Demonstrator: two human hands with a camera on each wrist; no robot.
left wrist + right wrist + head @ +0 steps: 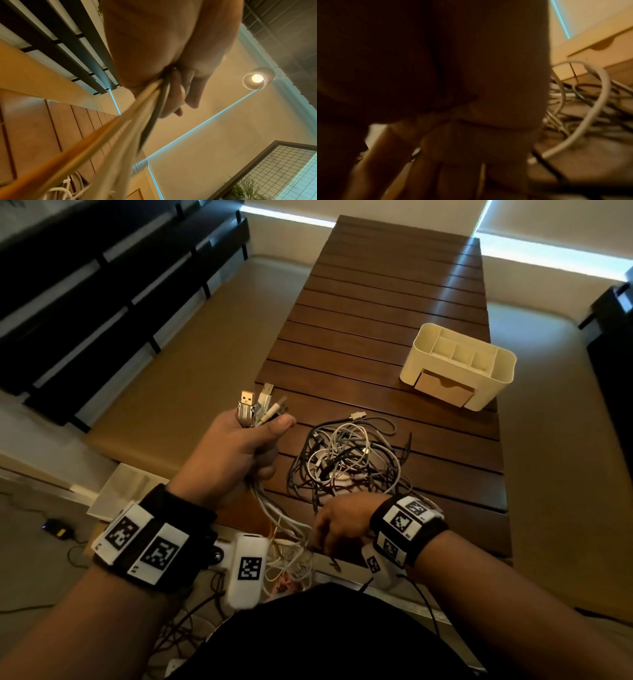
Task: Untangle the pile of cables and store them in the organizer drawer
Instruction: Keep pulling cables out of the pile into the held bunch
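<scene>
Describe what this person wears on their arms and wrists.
Both forearms are bare, with no sleeves. Each wrist carries a black band covered with white square tags printed with black block patterns. A white, rounded camera pod with one such tag hangs below the left wrist.

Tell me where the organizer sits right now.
In the head view, the organizer stands on the right side of the wooden table, beyond the cable pile, its drawer closed.

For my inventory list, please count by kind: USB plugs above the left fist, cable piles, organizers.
Metal-tipped USB plugs above left hand: 3
Tangled pile of black and white cables: 1
Cream plastic organizer with drawer: 1
Total: 5
</scene>
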